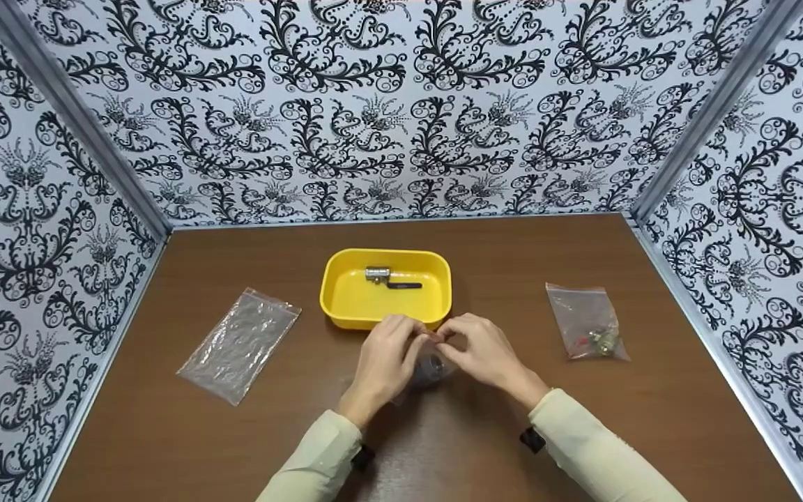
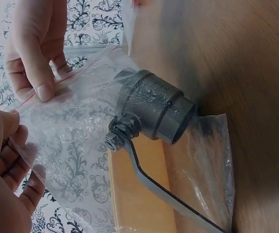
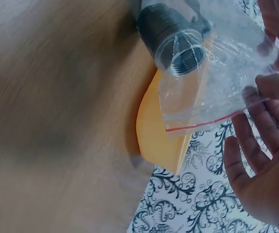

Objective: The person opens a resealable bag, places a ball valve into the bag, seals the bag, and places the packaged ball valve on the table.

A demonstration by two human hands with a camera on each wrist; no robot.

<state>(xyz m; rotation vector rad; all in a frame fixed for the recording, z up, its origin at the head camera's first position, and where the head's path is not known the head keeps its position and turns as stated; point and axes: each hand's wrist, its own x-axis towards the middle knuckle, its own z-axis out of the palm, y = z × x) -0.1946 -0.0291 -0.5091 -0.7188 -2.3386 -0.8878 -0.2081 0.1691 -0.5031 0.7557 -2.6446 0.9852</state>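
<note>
In the head view my left hand (image 1: 384, 355) and right hand (image 1: 479, 350) meet close in front of the yellow tray. Between them is a clear zip bag (image 2: 71, 141) with a red strip along its top edge. Thumb and fingers of each hand pinch the bag at that edge. A grey metal ball valve (image 2: 151, 104) with a long lever handle (image 2: 163, 189) lies inside the bag, seen through the plastic. The right wrist view shows the valve's threaded opening. In the head view the hands partly hide the bag.
The yellow tray (image 1: 332, 319) holds another ball valve (image 1: 377, 273) with a dark lever. A flat clear zip bag (image 1: 241, 348) lies at the left of the table (image 1: 290, 446). At the right lies a zip bag (image 1: 583, 310) with brass-coloured and red parts. Patterned walls enclose the table.
</note>
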